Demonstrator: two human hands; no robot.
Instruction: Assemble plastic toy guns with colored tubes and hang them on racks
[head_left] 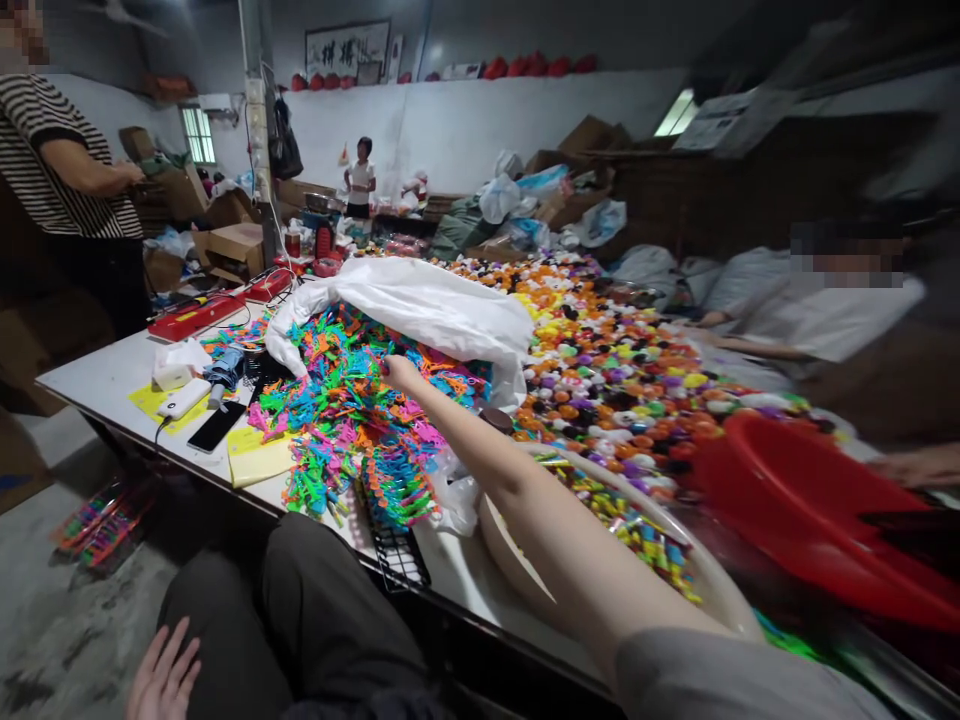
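My right hand (399, 373) reaches far across the table into a heap of small bright plastic pieces (337, 350) in green, blue, pink and orange. Its fingers look curled, but what they hold, if anything, is hidden. The heap spills from the mouth of a white sack (420, 300). Nearer me, similar pieces stand in rows (397, 485) on a black wire rack (397, 555) at the table edge. At the lower left, my left hand (166, 672) hangs beside my leg, fingers apart and holding nothing.
A pale tub (720, 580) of small yellow pieces sits under my right forearm. Beyond lie many coloured balls (600, 370) and a red basin (810, 520) near a co-worker at right. A phone (217, 427), white power bank (184, 398) and yellow papers (259, 455) lie left.
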